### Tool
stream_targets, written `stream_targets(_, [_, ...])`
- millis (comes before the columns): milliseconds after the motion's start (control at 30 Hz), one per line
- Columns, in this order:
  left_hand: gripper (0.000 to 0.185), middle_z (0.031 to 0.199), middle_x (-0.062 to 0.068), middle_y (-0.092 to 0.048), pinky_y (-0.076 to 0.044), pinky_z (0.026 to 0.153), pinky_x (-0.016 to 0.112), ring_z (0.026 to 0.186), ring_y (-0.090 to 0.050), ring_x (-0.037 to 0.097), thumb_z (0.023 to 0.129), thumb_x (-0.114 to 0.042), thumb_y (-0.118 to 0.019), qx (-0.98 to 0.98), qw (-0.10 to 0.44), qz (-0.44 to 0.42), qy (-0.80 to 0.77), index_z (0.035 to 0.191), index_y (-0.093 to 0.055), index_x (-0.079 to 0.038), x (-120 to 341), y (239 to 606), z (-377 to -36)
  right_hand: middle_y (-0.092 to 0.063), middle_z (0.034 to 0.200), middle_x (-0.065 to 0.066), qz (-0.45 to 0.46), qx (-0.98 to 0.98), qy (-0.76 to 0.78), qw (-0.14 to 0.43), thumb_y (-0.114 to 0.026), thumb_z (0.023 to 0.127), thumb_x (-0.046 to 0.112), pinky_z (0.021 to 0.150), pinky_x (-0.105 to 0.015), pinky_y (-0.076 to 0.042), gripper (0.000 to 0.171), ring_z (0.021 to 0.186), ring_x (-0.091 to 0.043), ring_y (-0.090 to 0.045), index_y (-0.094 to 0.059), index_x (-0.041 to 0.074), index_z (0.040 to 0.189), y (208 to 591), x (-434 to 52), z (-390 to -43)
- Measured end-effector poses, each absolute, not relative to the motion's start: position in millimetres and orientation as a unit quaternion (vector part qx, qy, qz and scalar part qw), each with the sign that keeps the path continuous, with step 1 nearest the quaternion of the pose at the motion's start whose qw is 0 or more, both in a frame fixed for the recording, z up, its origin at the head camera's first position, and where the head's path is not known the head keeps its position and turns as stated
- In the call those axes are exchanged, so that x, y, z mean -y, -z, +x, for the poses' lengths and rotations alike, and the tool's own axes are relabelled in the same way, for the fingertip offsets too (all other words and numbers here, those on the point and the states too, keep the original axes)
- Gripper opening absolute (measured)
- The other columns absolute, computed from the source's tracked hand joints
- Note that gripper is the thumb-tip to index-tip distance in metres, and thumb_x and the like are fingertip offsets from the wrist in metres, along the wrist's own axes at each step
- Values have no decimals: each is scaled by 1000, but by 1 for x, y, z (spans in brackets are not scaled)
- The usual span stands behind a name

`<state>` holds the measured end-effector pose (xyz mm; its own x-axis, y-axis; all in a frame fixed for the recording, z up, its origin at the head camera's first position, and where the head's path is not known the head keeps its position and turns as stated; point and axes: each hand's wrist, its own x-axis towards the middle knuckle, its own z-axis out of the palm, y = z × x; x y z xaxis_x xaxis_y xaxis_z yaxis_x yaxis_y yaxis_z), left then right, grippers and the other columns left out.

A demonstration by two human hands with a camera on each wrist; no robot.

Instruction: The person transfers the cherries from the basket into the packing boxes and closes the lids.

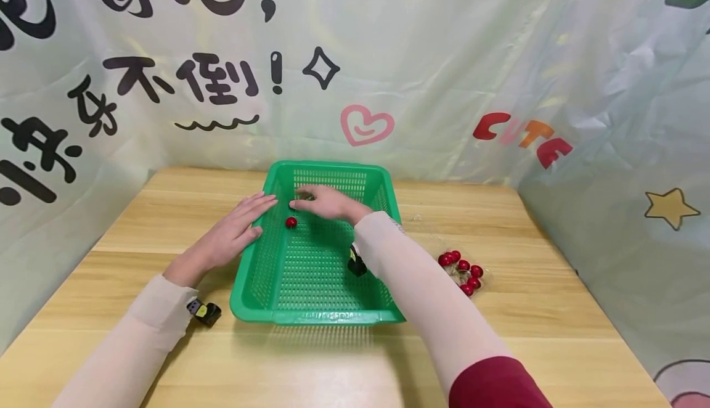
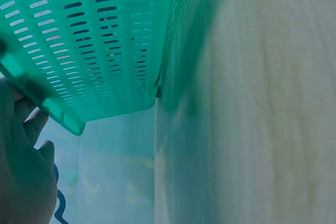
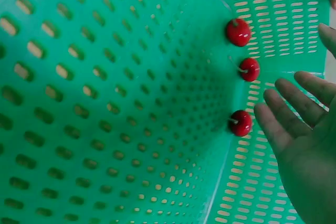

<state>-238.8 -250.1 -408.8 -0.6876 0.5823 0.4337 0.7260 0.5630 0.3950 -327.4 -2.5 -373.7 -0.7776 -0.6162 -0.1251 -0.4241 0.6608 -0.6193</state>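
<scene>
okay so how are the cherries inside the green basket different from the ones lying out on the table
The cherries in the basket number three in the right wrist view and lie loose near one wall of the green basket, by the open right hand. The cherries on the table are more numerous, bunched together on the wood to the basket's right, with no hand near them. Both groups are small, round, glossy and red.

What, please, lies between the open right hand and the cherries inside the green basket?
Nothing: in the right wrist view only bare perforated basket floor separates the right hand from the nearest cherry; its fingers are spread and hold nothing.
</scene>
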Motion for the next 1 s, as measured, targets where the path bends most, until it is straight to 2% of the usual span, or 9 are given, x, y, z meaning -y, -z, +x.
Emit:
stream_targets(133, [50, 156, 15, -31, -5, 119, 47, 146, -16, 37, 103, -17, -42, 872, 133, -377, 283, 150, -35, -2, 252, 410, -240, -45, 149, -3, -275, -887, 326, 177, -48, 96, 59, 104, -42, -42, 68, 128, -23, -50, -45, 14, 147, 378, 4, -329])
stream_targets(267, [50, 156, 14, -31, -6, 119, 49, 146, -17, 37, 103, -16, -42, 870, 135, -380, 285, 150, -36, -1, 252, 411, -240, -50, 144, -3, -257, -870, 369, 203, -50, 97, 55, 99, -39, -47, 64, 117, -24, -58, -49, 13, 145, 382, 8, -330])
stream_targets(433, [50, 156, 13, -32, -7, 119, 51, 146, -17, 37, 103, -15, -43, 870, 135, -379, 284, 150, -35, -3, 253, 411, -240, -55, 138, -3, -233, -843, 419, 242, -56, 97, 49, 97, -35, -49, 61, 118, -21, -58, -49, 11, 144, 385, 12, -329])
stream_targets(633, [50, 156, 14, -31, -5, 119, 49, 146, -16, 36, 104, -16, -43, 868, 135, -383, 285, 151, -35, -3, 253, 412, -241, -58, 133, -3, -234, -828, 438, 259, -63, 96, 38, 95, -34, -50, 55, 115, -19, -58, -53, 7, 140, 390, 15, -330])
stream_targets(800, [49, 156, 15, -31, -5, 119, 49, 146, -16, 37, 105, -19, -42, 866, 139, -387, 285, 150, -35, -1, 253, 413, -241, -54, 138, -5, -231, -831, 428, 270, -65, 95, 30, 91, -31, -52, 53, 111, -15, -59, -52, 6, 141, 392, 20, -328])
stream_targets(1000, [49, 156, 16, -31, -6, 119, 49, 146, -17, 39, 105, -18, -42, 867, 139, -388, 282, 150, -35, -1, 252, 412, -241, -59, 129, -6, -238, -846, 398, 263, -65, 96, 25, 84, -30, -54, 48, 103, -16, -62, -54, 6, 138, 396, 26, -324])
